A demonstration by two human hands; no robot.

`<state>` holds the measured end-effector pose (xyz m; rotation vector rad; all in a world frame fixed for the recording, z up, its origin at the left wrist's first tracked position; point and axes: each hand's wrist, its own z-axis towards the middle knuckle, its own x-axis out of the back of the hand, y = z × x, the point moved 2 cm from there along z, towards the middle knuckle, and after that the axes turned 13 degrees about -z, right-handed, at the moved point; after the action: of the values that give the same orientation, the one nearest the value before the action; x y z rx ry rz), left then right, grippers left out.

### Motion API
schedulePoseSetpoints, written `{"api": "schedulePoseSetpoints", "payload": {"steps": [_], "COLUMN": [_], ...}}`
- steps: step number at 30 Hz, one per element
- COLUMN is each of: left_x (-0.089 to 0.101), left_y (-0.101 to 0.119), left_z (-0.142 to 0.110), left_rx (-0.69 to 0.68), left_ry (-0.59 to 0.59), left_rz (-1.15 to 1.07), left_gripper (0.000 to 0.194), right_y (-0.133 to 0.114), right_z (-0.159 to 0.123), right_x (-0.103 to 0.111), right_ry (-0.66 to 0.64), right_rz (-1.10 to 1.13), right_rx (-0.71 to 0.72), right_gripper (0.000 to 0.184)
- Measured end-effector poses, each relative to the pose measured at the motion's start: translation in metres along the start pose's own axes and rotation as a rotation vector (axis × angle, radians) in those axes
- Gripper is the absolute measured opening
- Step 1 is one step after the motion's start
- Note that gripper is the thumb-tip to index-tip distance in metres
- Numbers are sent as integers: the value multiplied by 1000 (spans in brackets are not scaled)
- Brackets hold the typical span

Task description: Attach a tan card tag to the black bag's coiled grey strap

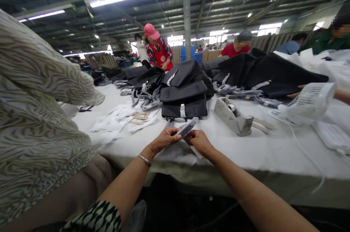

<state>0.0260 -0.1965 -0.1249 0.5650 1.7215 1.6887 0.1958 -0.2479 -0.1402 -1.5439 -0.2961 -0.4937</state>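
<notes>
Between my hands, near the table's front edge, is a black bag strap in clear plastic wrapping. My left hand is closed on the strap, thumb on top. Close beside it, my right hand has its fingers pinched around a thin beige strip of card that points down toward the edge. Just beyond my hands sits a black bag with a wrapped buckle tab on its front. Another black bag leans behind it.
A tape dispenser stands to the right, beside a white fan with its cord. Paper scraps lie to the left. A person in a patterned shirt stands close on my left. More black bags are piled at the back right.
</notes>
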Motion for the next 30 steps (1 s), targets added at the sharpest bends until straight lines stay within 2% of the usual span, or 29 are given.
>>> {"api": "schedulePoseSetpoints", "payload": {"steps": [5, 12, 17, 23, 27, 30], "left_x": [-2, -16, -24, -30, -41, -49], "left_y": [2, -18, -24, -19, -16, -17], "left_z": [3, 14, 16, 11, 12, 15], "left_rx": [-167, -196, -253, -299, -330, -337], "left_ry": [18, 93, 108, 157, 176, 144], "left_rz": [239, 530, 593, 633, 752, 885], "left_gripper": [45, 35, 30, 31, 32, 31], "right_y": [5, 12, 8, 4, 5, 13], "right_z": [-6, -15, -18, -14, -15, -21], "right_x": [0, 9, 9, 8, 16, 35], "right_ry": [-12, 38, 58, 58, -27, -108], "right_rz": [117, 137, 190, 269, 279, 172], "right_rx": [-11, -118, -166, -142, -110, -94], "right_gripper": [30, 22, 25, 35, 44, 43]}}
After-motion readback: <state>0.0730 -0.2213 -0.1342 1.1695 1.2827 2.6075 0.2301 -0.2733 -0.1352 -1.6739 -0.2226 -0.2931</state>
